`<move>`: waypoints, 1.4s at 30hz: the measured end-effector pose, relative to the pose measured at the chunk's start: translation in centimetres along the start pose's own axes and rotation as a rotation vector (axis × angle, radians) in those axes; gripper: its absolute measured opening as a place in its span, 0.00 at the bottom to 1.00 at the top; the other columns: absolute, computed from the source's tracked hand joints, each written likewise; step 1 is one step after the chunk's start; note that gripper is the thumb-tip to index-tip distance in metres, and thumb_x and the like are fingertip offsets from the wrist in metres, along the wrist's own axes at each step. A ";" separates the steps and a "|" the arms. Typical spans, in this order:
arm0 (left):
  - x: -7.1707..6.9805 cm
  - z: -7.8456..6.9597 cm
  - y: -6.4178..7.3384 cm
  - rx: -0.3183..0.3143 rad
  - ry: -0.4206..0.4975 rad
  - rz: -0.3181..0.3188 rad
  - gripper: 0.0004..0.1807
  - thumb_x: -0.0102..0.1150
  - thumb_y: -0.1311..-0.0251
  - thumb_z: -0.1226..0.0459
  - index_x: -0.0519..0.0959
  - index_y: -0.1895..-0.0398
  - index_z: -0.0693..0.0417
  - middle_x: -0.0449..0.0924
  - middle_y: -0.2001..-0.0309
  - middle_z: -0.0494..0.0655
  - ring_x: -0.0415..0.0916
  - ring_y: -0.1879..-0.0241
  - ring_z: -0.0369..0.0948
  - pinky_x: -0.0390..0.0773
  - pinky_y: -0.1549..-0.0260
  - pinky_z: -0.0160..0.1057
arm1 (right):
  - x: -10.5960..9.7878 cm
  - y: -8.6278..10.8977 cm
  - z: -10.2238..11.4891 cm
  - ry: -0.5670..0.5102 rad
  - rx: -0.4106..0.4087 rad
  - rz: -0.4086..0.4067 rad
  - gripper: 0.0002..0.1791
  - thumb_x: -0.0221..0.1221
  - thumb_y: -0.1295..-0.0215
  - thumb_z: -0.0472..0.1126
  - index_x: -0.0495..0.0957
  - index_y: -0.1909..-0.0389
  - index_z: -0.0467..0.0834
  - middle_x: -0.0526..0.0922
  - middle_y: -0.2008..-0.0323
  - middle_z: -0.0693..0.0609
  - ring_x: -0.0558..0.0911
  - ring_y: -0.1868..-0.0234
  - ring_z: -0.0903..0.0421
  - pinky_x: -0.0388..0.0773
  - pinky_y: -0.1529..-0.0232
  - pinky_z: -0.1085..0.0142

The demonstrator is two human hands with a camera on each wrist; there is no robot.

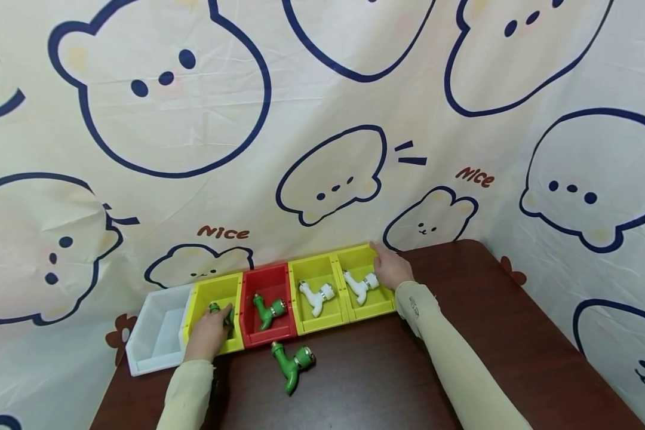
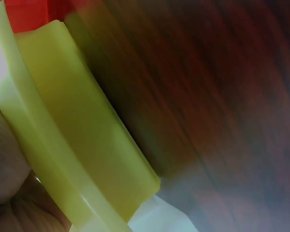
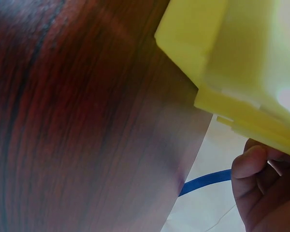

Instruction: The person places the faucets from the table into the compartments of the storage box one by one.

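Note:
My left hand (image 1: 206,335) reaches into the left yellow bin (image 1: 230,346), its fingers around a green faucet (image 1: 214,307) that they partly hide. At the far right end of the row, my right hand (image 1: 393,270) grips the outer rim of another yellow bin (image 1: 373,310); its curled fingers (image 3: 251,162) show at that edge in the right wrist view. A white faucet (image 1: 361,286) lies inside this bin. The yellow bin beside it holds a second white faucet (image 1: 316,298). Another green faucet (image 1: 269,312) is in the red bin (image 1: 270,339).
A white bin (image 1: 158,365) stands at the left end of the row. On the dark wooden table (image 1: 365,382), in front of the red bin, lies a loose green faucet (image 1: 292,365). A printed cloth (image 1: 322,107) hangs behind the table.

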State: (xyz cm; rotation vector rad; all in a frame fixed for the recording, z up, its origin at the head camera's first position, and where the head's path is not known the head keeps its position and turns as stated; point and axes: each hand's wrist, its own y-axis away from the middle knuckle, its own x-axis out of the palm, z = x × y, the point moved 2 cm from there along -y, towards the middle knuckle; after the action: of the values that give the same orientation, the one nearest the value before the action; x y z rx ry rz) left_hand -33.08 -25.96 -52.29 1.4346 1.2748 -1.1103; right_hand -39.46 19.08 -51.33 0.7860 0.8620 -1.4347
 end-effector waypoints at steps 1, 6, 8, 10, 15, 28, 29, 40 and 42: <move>-0.1 -0.1 0.0 0.007 -0.001 -0.001 0.28 0.60 0.31 0.68 0.71 0.28 0.62 0.74 0.35 0.74 0.65 0.32 0.73 0.70 0.36 0.69 | 0.0 0.0 0.0 0.000 0.001 -0.003 0.29 0.43 0.18 0.43 0.60 0.19 0.52 0.75 0.28 0.45 0.77 0.67 0.50 0.75 0.66 0.58; -0.5 -0.3 0.4 0.054 0.006 -0.004 0.30 0.59 0.31 0.68 0.68 0.27 0.67 0.72 0.32 0.73 0.61 0.29 0.74 0.67 0.32 0.68 | 0.0 -0.1 -0.2 -0.007 0.002 -0.012 0.29 0.43 0.18 0.43 0.60 0.19 0.53 0.84 0.41 0.42 0.73 0.74 0.52 0.70 0.72 0.61; -0.7 -0.2 0.6 0.069 0.020 -0.001 0.31 0.57 0.31 0.68 0.66 0.26 0.68 0.70 0.31 0.73 0.61 0.29 0.73 0.66 0.31 0.68 | 0.1 -0.2 -0.2 -0.014 0.003 -0.003 0.29 0.42 0.18 0.43 0.59 0.19 0.53 0.85 0.50 0.42 0.71 0.76 0.51 0.70 0.75 0.61; -1.0 -0.2 0.9 0.077 0.037 -0.006 0.31 0.54 0.30 0.69 0.64 0.25 0.69 0.69 0.30 0.73 0.63 0.29 0.71 0.66 0.31 0.67 | 0.2 -0.2 -0.2 -0.019 0.004 -0.003 0.29 0.42 0.18 0.43 0.59 0.19 0.53 0.85 0.49 0.43 0.71 0.77 0.51 0.69 0.76 0.61; -2.4 -0.9 2.4 0.105 0.059 -0.119 0.30 0.53 0.29 0.69 0.65 0.25 0.66 0.71 0.31 0.71 0.68 0.32 0.67 0.70 0.35 0.67 | 0.4 -0.4 -0.2 -0.014 -0.016 -0.019 0.29 0.43 0.19 0.43 0.61 0.19 0.52 0.79 0.32 0.45 0.71 0.76 0.51 0.70 0.75 0.61; -2.2 -8.7 8.2 0.446 -0.006 -0.352 0.30 0.71 0.37 0.53 0.78 0.31 0.46 0.83 0.40 0.48 0.79 0.42 0.51 0.83 0.46 0.55 | 0.1 -0.2 0.0 -0.006 0.005 0.002 0.29 0.42 0.18 0.44 0.59 0.19 0.53 0.76 0.29 0.45 0.72 0.75 0.51 0.71 0.72 0.60; -1.8 -9.2 8.6 0.481 -0.016 -0.336 0.30 0.72 0.38 0.52 0.79 0.32 0.45 0.84 0.41 0.46 0.80 0.43 0.49 0.84 0.47 0.54 | 0.1 -0.2 0.0 -0.008 0.006 0.000 0.29 0.42 0.18 0.44 0.59 0.19 0.54 0.76 0.29 0.45 0.73 0.75 0.50 0.72 0.72 0.59; 3.1 -11.2 10.2 0.573 -0.064 0.120 0.46 0.71 0.42 0.42 0.62 0.20 0.29 0.78 0.35 0.46 0.76 0.36 0.54 0.81 0.44 0.62 | 0.1 -0.2 -0.1 -0.011 -0.005 -0.005 0.30 0.42 0.19 0.43 0.59 0.19 0.53 0.74 0.27 0.45 0.73 0.75 0.51 0.72 0.71 0.60; 3.6 -11.2 10.1 0.557 -0.041 0.178 0.47 0.71 0.41 0.44 0.59 0.20 0.27 0.78 0.36 0.48 0.77 0.38 0.56 0.83 0.47 0.61 | 0.1 -0.2 -0.2 -0.017 -0.003 0.001 0.30 0.42 0.19 0.43 0.59 0.19 0.52 0.75 0.28 0.44 0.72 0.77 0.52 0.71 0.74 0.60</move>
State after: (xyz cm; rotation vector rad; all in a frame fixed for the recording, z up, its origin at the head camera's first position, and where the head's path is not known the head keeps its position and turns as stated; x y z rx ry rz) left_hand -22.07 -15.04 -53.03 1.8761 0.8156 -1.4292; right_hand -39.66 19.18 -51.46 0.7714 0.8501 -1.4369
